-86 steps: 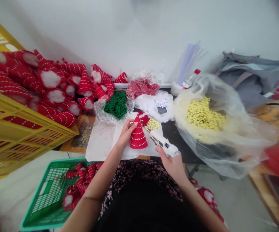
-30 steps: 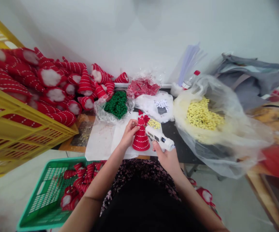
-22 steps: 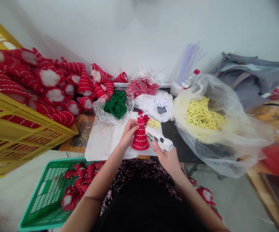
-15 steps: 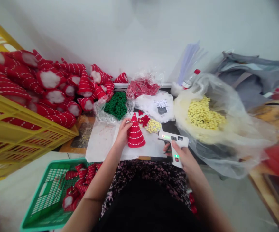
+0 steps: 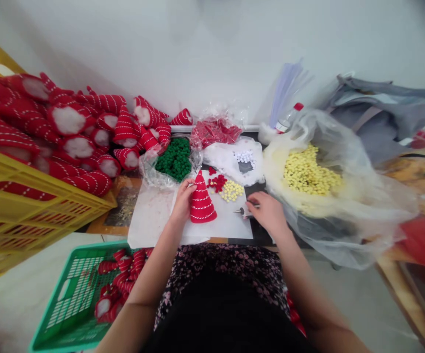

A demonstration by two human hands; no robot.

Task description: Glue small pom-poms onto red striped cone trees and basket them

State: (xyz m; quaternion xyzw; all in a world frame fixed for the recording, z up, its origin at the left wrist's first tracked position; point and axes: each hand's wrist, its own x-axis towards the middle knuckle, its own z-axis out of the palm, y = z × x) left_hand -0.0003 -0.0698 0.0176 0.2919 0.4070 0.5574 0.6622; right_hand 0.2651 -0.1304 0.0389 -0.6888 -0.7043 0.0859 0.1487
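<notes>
Most of the glue gun (image 5: 245, 213) is hard to make out: the right hand (image 5: 269, 211) covers it from above, with only a dark nozzle and a scrap of white body showing, pointing left. I cannot tell whether that hand's grip is closed on it or merely over it. The left hand (image 5: 183, 200) has a narrow grip on the red cone (image 5: 202, 205) — fingers at its upper left side, hiding part of that edge, tip far and wide end near. The cone is over the paper (image 5: 234, 228) on the table (image 5: 262, 234), just left of some red bits (image 5: 218, 183) and yellow bits (image 5: 232, 191).

Beyond are green pom-poms (image 5: 173, 160), a crinkled red packet (image 5: 216, 132) and a white bag (image 5: 219, 156). A big clear bag (image 5: 348, 242) sprawls over the table's right side, blurring what lies under it; a bottle (image 5: 289, 119) is partly hidden behind. At left the yellow crate (image 5: 46, 206) — heaped with more cones (image 5: 70, 119) — is cut off, and the left arm hides part of the green basket (image 5: 58, 304).
</notes>
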